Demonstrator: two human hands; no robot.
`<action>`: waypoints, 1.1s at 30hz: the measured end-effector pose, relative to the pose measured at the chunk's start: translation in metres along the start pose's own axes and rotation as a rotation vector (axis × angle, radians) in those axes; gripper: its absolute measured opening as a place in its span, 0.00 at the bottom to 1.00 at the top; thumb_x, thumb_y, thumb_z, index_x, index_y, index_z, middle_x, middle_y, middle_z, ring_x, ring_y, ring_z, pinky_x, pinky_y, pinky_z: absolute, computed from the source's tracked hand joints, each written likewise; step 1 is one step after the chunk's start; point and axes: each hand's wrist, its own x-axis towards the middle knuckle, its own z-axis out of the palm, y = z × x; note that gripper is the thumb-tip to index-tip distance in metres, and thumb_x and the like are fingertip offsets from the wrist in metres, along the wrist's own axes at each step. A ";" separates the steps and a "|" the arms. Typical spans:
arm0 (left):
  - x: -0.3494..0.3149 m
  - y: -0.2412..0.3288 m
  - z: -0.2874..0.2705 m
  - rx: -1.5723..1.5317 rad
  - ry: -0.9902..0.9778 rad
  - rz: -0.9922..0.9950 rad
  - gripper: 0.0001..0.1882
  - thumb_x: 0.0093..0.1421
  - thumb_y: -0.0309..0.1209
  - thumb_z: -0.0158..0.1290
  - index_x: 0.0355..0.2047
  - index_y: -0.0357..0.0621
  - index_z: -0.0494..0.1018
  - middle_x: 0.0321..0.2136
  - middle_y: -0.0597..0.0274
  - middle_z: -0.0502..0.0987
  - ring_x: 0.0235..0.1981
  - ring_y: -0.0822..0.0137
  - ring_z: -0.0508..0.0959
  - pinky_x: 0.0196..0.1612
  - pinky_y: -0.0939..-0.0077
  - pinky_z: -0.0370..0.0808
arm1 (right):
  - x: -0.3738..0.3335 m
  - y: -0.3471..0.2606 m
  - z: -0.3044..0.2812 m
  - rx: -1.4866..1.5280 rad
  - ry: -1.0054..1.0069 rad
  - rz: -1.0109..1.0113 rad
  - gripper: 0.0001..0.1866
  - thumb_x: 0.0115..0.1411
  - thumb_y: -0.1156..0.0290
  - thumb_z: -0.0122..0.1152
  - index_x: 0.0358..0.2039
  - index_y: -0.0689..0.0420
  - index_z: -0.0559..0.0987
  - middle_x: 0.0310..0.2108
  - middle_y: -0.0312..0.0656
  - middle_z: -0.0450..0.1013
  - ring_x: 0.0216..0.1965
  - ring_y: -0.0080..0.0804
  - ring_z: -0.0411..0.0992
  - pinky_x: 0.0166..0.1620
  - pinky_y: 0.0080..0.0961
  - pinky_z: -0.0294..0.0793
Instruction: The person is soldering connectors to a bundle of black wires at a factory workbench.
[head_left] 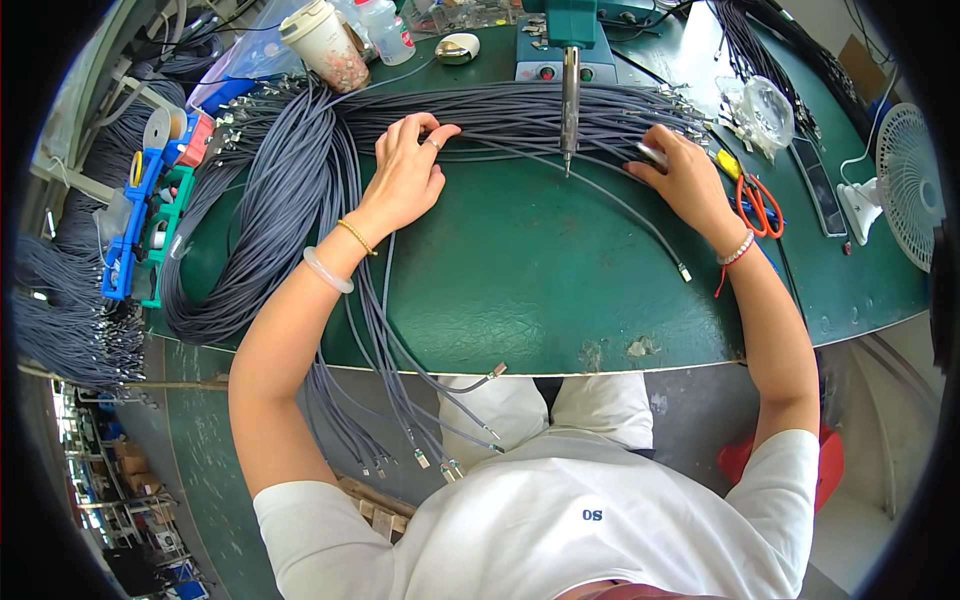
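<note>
Dark-grey round cables with silvery metal ends (500, 105), one large lot: laid on the dark-green smooth-topped desk (500, 290), toward its far side. Long axis of the main bundle: left to right across the person's front, nearly level. At left the lot also folds into a thick loop bending toward the person; from there a thinner bunch runs over the near edge, tips hanging down.

Single dark-grey cable with a silvery connector (640, 218), one: strays from the bundle and curves toward the near right, connector foremost.

Left hand (405, 170), bare: at the bundle's near side, left of its middle; grip apart, thumb clear of the index finger.

Right hand (688, 175), bare: by the bundle's right part; something silvery shows between thumb and fingers. From where I stand, I cannot tell whether the grip is clamped on it.

Slim metal-barrelled tool under a green body (570, 100), one: upright between the hands, tip down.

Orange-handled scissors (757, 200), one pair: just beyond the right wrist, handles toward the person. Farther right: white round fan (910, 180), one.
</note>
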 end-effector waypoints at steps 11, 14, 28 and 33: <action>0.004 0.000 0.011 -0.058 -0.078 0.052 0.19 0.44 0.21 0.47 0.40 0.42 0.64 0.39 0.59 0.65 0.46 0.62 0.64 0.50 0.65 0.55 | 0.001 0.004 0.002 -0.100 -0.002 -0.057 0.24 0.47 0.52 0.60 0.35 0.61 0.71 0.32 0.45 0.68 0.31 0.42 0.69 0.34 0.31 0.68; 0.004 0.001 0.010 -0.146 -0.101 0.025 0.18 0.43 0.20 0.46 0.38 0.42 0.64 0.36 0.59 0.66 0.42 0.61 0.66 0.50 0.66 0.55 | 0.004 0.008 0.000 -0.019 -0.002 -0.040 0.25 0.46 0.51 0.60 0.34 0.61 0.71 0.32 0.45 0.68 0.32 0.42 0.69 0.35 0.31 0.68; 0.021 0.032 -0.006 -0.409 -0.492 0.012 0.12 0.41 0.23 0.49 0.29 0.40 0.64 0.12 0.60 0.64 0.13 0.65 0.66 0.20 0.73 0.63 | 0.013 0.049 0.002 -0.077 0.123 -0.036 0.25 0.42 0.61 0.64 0.36 0.60 0.66 0.33 0.45 0.65 0.35 0.46 0.66 0.36 0.32 0.66; 0.016 0.037 -0.013 -0.419 -0.471 0.158 0.10 0.42 0.24 0.51 0.28 0.41 0.68 0.12 0.57 0.65 0.13 0.62 0.65 0.18 0.74 0.62 | 0.017 0.052 -0.008 -0.103 0.138 -0.004 0.30 0.40 0.57 0.66 0.39 0.61 0.65 0.36 0.46 0.65 0.37 0.46 0.66 0.38 0.32 0.66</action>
